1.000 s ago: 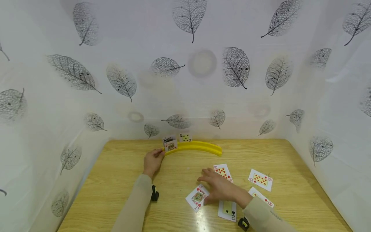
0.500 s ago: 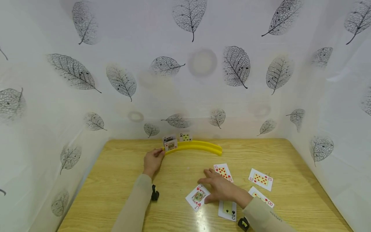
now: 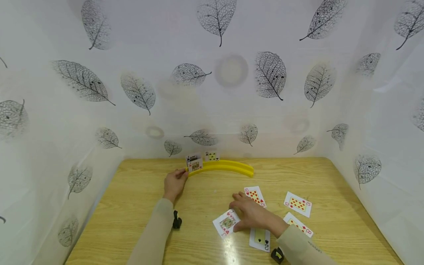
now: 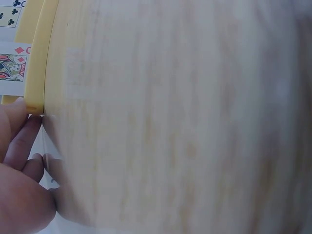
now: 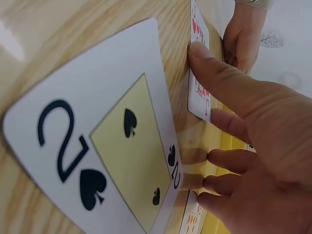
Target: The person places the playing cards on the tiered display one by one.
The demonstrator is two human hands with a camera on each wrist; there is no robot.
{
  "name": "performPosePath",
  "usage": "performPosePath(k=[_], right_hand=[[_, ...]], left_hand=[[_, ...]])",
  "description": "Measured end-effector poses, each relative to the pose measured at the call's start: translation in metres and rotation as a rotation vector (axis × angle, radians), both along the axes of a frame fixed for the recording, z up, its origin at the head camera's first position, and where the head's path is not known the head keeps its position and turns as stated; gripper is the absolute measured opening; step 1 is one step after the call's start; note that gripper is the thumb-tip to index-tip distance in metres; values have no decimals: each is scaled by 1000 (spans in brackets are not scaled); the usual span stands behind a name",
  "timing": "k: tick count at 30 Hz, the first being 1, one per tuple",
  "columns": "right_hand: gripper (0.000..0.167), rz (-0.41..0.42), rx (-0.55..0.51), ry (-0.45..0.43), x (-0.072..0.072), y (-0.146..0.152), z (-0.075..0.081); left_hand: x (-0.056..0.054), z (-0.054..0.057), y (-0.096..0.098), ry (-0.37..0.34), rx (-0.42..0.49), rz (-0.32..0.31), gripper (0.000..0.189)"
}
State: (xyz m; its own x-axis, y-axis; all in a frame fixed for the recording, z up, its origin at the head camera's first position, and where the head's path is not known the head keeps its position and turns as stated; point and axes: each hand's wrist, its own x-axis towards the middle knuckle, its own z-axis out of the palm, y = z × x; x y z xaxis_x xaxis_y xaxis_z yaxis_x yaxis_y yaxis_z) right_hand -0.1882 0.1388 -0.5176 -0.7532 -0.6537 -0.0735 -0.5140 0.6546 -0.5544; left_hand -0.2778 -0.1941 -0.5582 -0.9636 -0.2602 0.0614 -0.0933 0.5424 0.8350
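Note:
My right hand (image 3: 253, 213) pinches the jack of hearts (image 3: 226, 223) by its right edge, thumb on the face and index finger at the far edge. In the right wrist view the jack of hearts (image 5: 199, 92) stands tilted up from the table. At the back left, my left hand (image 3: 175, 185) grips the left end of a curved yellow card holder (image 3: 228, 165); thumb and fingertip touch that end in the left wrist view. A face card of diamonds (image 4: 13, 68) stands in the holder, with another face card behind it and a club card (image 3: 212, 156) farther right.
The two of spades (image 3: 260, 241) lies partly under the right wrist. Also face up on the wooden table (image 3: 132, 221) are the ten of hearts (image 3: 254, 196), ten of diamonds (image 3: 298, 204) and eight of diamonds (image 3: 299, 224). Leaf-printed sheeting (image 3: 232, 110) borders the back and sides.
The right thumb and index finger have closed on the jack of hearts, and the card has tilted up slightly. The left hand and the card holder have stayed in place.

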Motion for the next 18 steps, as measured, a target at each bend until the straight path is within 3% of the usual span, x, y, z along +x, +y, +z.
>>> performPosePath(k=[7,11,18], right_hand=[[43,-83,-26,-54,-2,-4,-1],[39,-65,-26,-34,-4,-4,3],[17,-11,-103,-48,-10,-1,14]], left_hand=[[0,0,0,4,6,-4,32],[0,-1,-1,5,13,-6,32],[1,0,-1,4,8,-12,32]])
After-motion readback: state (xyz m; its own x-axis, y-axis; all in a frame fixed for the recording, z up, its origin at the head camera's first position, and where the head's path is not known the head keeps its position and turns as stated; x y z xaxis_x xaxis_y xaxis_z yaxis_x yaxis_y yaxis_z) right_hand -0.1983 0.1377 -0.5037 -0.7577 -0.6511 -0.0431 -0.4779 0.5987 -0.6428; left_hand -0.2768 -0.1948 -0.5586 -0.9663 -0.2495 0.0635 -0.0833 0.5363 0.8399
